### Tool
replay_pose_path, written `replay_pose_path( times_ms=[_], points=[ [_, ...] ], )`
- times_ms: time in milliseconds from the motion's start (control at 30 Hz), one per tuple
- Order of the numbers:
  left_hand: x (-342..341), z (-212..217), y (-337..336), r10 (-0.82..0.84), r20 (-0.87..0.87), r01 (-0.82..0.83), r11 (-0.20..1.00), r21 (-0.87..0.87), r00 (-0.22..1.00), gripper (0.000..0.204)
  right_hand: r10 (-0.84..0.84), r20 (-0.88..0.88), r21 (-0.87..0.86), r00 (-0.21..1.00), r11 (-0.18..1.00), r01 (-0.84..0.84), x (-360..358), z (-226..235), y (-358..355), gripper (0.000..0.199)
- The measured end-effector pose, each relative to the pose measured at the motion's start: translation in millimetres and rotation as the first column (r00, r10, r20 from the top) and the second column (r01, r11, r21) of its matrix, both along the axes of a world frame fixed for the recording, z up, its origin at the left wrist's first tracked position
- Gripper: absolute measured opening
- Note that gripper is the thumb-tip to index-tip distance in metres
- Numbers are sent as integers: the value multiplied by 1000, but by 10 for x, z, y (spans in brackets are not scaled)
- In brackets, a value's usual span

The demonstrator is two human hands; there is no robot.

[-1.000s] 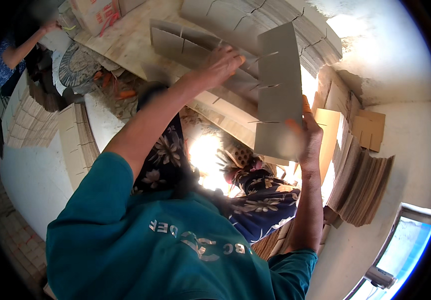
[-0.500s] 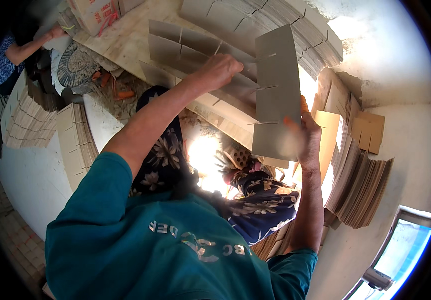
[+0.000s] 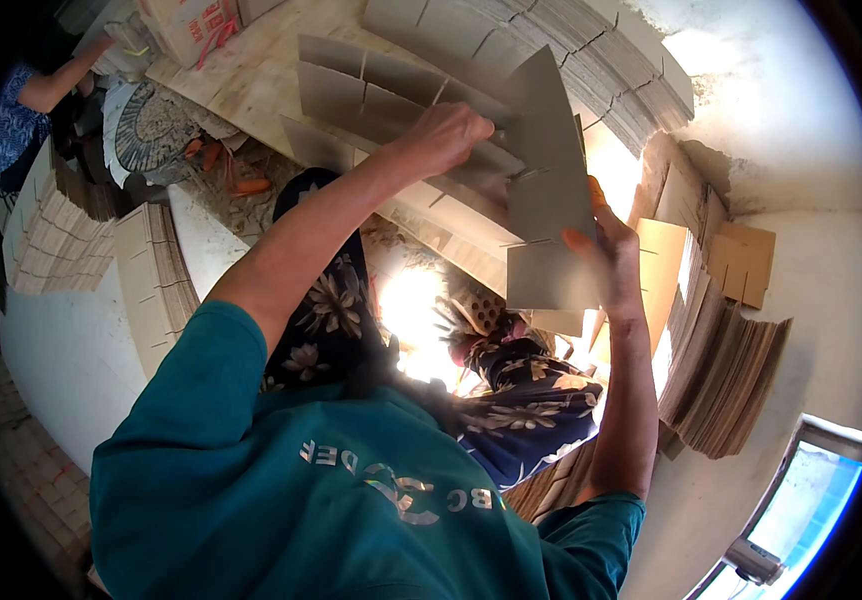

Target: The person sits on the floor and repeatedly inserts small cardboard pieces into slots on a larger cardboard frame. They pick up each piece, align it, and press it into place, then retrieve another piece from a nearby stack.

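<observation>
A slotted grey cardboard divider (image 3: 549, 190) is held upright in front of the person, above the desk (image 3: 251, 60). The right hand (image 3: 606, 250) is closed on its lower edge, thumb in front. The left hand (image 3: 443, 135) is clenched on long slotted strips (image 3: 381, 85) crossing it. Slots should be lined up squarely before pressing; forcing is judged likely to tear the board. Stacked cardboard (image 3: 721, 370) lies to the right.

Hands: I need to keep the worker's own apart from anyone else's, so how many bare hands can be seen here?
2 clearly. The left hand grips the slotted grey cardboard strips; the right hand holds the upright cardboard strip. Another person's arm reaches in at upper left, its hand hidden.
</observation>
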State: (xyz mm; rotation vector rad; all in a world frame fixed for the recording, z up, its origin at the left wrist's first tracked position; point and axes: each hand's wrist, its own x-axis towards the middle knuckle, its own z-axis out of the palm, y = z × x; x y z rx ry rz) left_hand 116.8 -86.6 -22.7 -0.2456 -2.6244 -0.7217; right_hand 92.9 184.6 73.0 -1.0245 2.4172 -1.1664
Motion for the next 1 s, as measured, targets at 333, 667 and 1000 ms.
replay_pose_path(
  times_ms=[333,667,1000],
  points=[
    [-31,-20,3,6,-20,-5,1000,26,1000,8,3,-128,150,992,989,16,-39,-236,-199,59],
    [512,307,417,-197,192,226,963,-146,961,10,98,-128,618,987,786,2,166,113,-358,85],
    [459,92,619,-258,61,261,965,-30,964,11,79,-94,533,992,846,-17,107,-121,-243,88]
  ],
)
